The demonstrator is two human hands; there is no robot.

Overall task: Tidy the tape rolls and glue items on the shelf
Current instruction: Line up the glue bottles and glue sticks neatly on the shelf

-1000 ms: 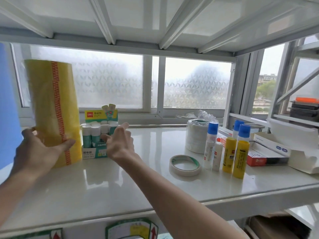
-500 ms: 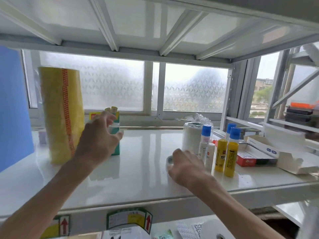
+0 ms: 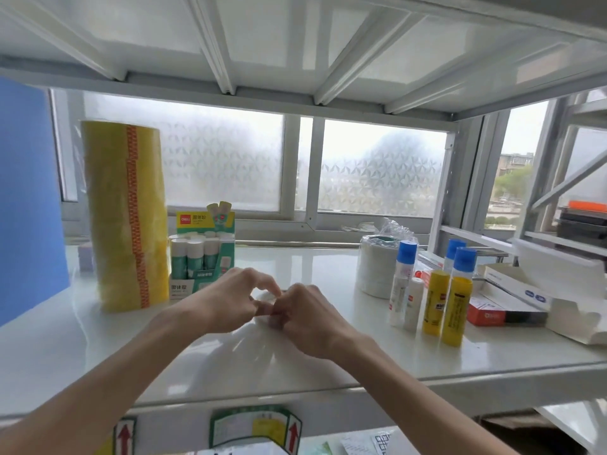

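Observation:
My left hand (image 3: pixel 226 303) and my right hand (image 3: pixel 308 323) meet at the middle of the white shelf (image 3: pixel 230 366), fingers pinched together on a small white tape roll (image 3: pixel 274 321) that they mostly hide. A tall yellow stack of tape rolls (image 3: pixel 126 218) stands upright at the left. Beside it is a green display box of glue sticks (image 3: pixel 202 257). To the right stand a wrapped white stack of tape (image 3: pixel 377 270), a white glue bottle with a blue cap (image 3: pixel 402 280) and two yellow glue bottles (image 3: pixel 456 310).
A blue panel (image 3: pixel 26 205) closes the left end of the shelf. Flat cartons, one red (image 3: pixel 486 315) and one open and white (image 3: pixel 574 320), lie at the right end. A frosted window runs behind. The upper shelf hangs low overhead.
My left hand has left the glue stick box and come to the centre. My right hand brought the small tape roll from beside the glue bottles leftward; both hands now hold it together.

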